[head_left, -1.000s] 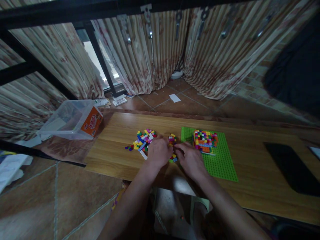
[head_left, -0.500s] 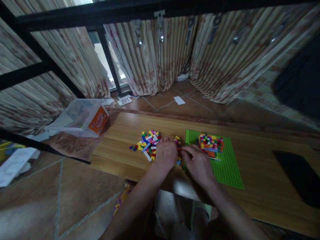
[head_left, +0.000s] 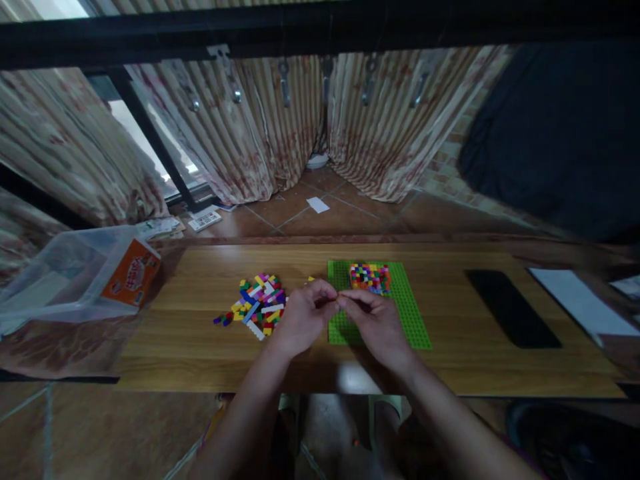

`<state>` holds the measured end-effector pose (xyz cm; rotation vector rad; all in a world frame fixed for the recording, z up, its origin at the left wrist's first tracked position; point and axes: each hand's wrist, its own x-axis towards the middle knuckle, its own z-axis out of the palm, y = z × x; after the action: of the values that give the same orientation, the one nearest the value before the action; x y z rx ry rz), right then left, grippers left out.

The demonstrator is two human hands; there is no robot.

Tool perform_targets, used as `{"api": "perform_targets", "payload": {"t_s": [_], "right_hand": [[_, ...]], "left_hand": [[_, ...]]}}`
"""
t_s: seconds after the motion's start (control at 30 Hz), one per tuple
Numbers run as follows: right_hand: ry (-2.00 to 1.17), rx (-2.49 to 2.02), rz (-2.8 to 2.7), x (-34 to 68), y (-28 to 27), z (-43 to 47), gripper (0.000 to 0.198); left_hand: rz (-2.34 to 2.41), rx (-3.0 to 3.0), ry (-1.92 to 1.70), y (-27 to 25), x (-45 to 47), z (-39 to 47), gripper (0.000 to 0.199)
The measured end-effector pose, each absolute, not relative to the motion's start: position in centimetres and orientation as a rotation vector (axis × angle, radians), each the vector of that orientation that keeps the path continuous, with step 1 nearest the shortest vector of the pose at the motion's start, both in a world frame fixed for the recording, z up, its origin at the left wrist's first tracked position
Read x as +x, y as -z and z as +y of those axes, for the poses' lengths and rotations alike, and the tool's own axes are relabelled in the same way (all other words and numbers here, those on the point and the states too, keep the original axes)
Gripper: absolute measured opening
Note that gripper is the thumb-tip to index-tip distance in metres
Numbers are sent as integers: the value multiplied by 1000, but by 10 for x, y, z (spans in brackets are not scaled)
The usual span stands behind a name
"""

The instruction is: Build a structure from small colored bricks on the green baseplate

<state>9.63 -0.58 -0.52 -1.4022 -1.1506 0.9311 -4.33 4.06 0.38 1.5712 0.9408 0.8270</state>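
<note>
My left hand [head_left: 306, 315] and my right hand [head_left: 376, 323] meet fingertip to fingertip above the left part of the green baseplate [head_left: 413, 327]. Both are closed in a pinch, and what sits between the fingertips is too small to make out. Just behind my right hand, a block of many-coloured toy bricks [head_left: 370, 277] stands on the baseplate, its front partly covered by that hand. Left of my left hand lies a loose pile of building bricks [head_left: 257, 303] in mixed colours. A few more bricks peek out behind my left hand.
The wooden table [head_left: 190, 333] carries everything. A black flat slab [head_left: 513, 307] lies to the right, with a white sheet [head_left: 583, 300] beyond it. A clear plastic box [head_left: 85, 267] with an orange label stands off the left end. Curtains [head_left: 280, 133] hang behind.
My left hand has left the brick pile and come right to meet my right hand over the baseplate. The view has turned to the right.
</note>
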Motion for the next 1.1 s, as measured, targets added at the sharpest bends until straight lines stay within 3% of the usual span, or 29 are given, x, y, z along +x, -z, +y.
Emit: {"api": "perform_targets", "payload": {"t_s": [0.3, 0.57, 1.1], "right_hand": [[-561, -1741, -853, 181, 0, -11, 29], [-322, -1996, -1117, 192, 9, -6, 25], [-407, -1885, -1161, 182, 18, -1, 29]], "left_hand": [[1199, 1701, -765, 5, -29, 42, 17], [1219, 1725, -693, 10, -6, 39, 35], [1213, 1874, -602, 15, 1, 36, 38]]}}
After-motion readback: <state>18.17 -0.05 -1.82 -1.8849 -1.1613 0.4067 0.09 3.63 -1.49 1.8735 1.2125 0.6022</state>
